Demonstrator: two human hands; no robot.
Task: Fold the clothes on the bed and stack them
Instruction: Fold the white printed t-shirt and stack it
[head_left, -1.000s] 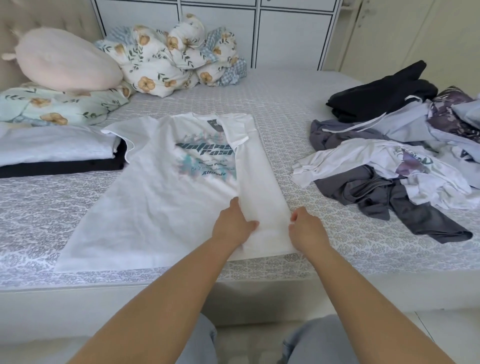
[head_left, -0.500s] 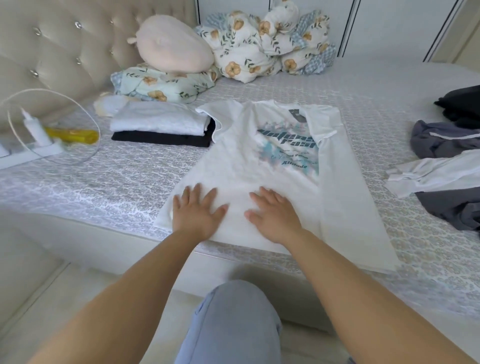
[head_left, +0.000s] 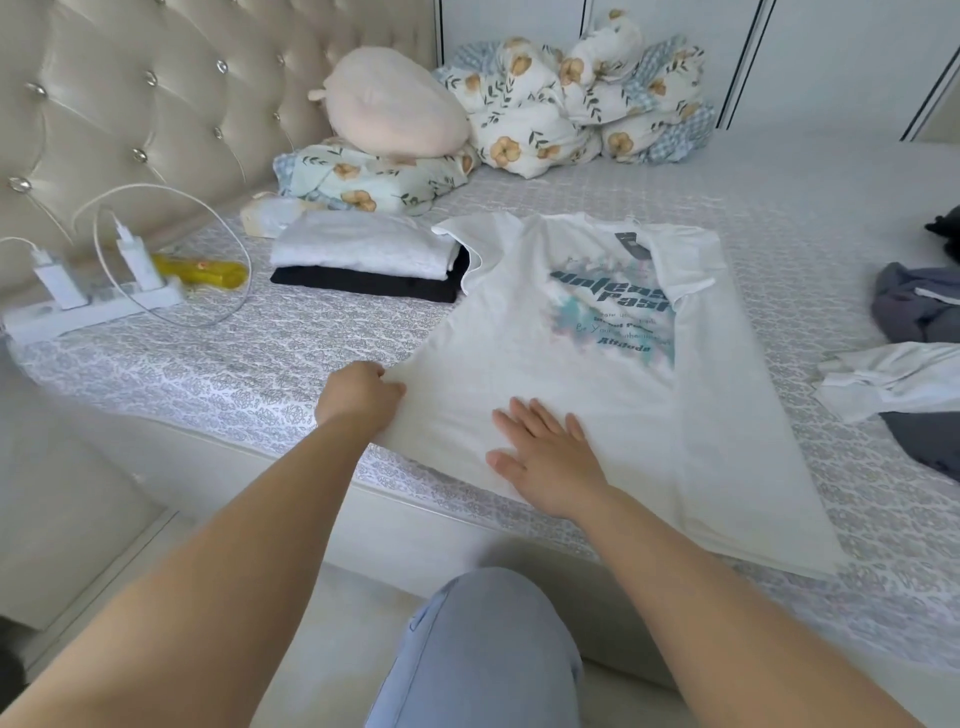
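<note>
White printed cotton T-shirt (head_left: 597, 374) flat on bed, right of folded white-on-black stack (head_left: 363, 260). Left hand (head_left: 358, 397) pinching shirt's left edge; right hand (head_left: 545, 457) flat, fingers spread, pinning hem. Likely next: carry left side across print.

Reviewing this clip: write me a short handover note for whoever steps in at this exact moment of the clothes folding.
Left hand grips the left edge of the white printed T-shirt; right hand lies flat on its lower part.
The shirt is spread print-up on the bed, right side already folded in.
Done: a folded white garment on a folded black one, by the pillows.
Left: fold in the left side, fold it up, stack it, then the unfolded clothes at the right edge.
</note>
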